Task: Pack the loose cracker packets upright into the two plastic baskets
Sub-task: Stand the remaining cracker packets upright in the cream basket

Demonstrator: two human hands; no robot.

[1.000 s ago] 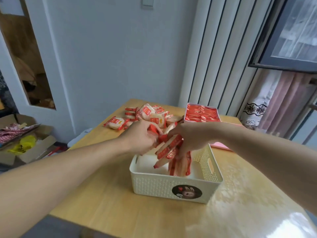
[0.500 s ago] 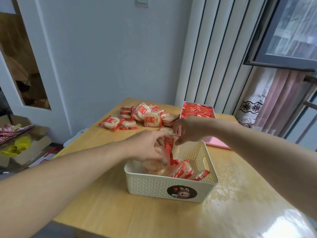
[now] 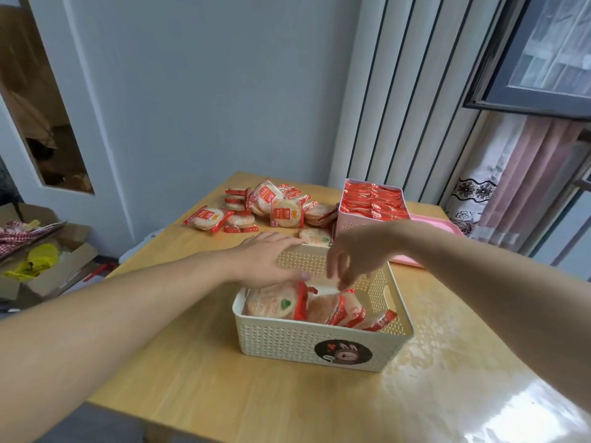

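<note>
1. A short row of cracker packets [image 3: 319, 306] is seen inside the cream basket [image 3: 323, 346], gathered at its left and near side. They are stood on edge but lean to the right, and the rightmost ones are slumped nearly flat toward the bare right part of the basket.
2. The left hand [image 3: 268, 260] is laid over the top of the leftmost packets, palm down, with the fingers held straight; the packets appear to be steadied rather than gripped.
3. The right hand [image 3: 355, 257] is held above the middle of the row with its fingers loosely curled downward. The fingertips [image 3: 343, 284] are at or just touching the red edge of one packet; whether that edge is pinched cannot be told.
4. The step in hand is judged to be the straightening of packets already dropped in, not the fetching of new ones.
5. The next move is judged to call for the leaning packets to be drawn upright and pressed together against the left hand, so that room is left on the right.
6. Beyond the cream basket, the loose pile of packets [image 3: 275, 209] is left on the wooden table [image 3: 192, 378], so much packing remains.
7. The pink basket [image 3: 348, 223], far right of the pile, is already packed full with upright packets.
</note>
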